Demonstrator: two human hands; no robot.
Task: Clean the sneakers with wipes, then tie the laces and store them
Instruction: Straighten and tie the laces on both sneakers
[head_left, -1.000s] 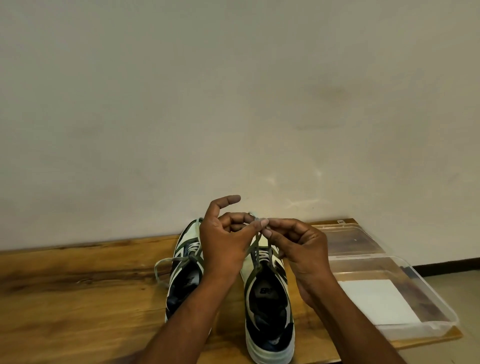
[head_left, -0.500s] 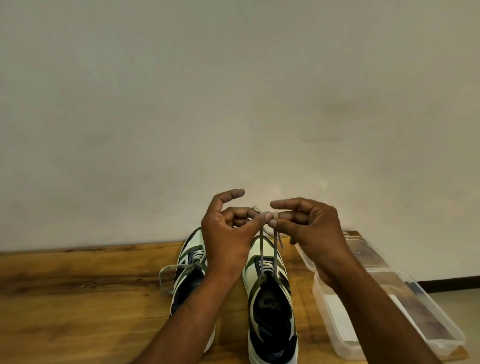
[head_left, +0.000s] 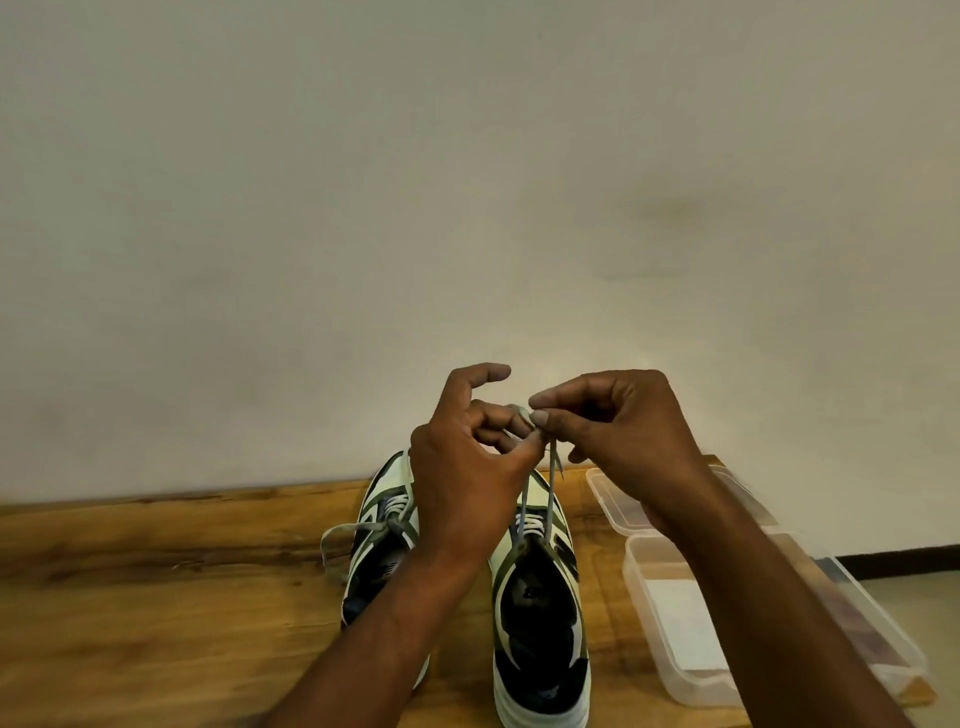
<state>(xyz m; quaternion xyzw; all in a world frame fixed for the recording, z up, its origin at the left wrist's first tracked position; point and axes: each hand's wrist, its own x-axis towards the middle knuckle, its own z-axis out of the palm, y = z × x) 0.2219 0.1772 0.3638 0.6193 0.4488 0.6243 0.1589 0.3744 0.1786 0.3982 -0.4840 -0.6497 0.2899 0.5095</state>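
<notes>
While both hands' grip seemingly pinches grey laces (head_left: 540, 493), cream-and-green sneaker (head_left: 540, 623) stands upright

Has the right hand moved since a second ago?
Yes. The right hand has lifted away from the right sneaker, drawing the laces upward.

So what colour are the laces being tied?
Grey laces, clearest in the head view.

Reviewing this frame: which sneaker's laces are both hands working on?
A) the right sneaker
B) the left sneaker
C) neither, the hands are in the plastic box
A: both the left hand and right hand pinch the laces that rise from the right sneaker; the left sneaker's laces lie loose.
</notes>
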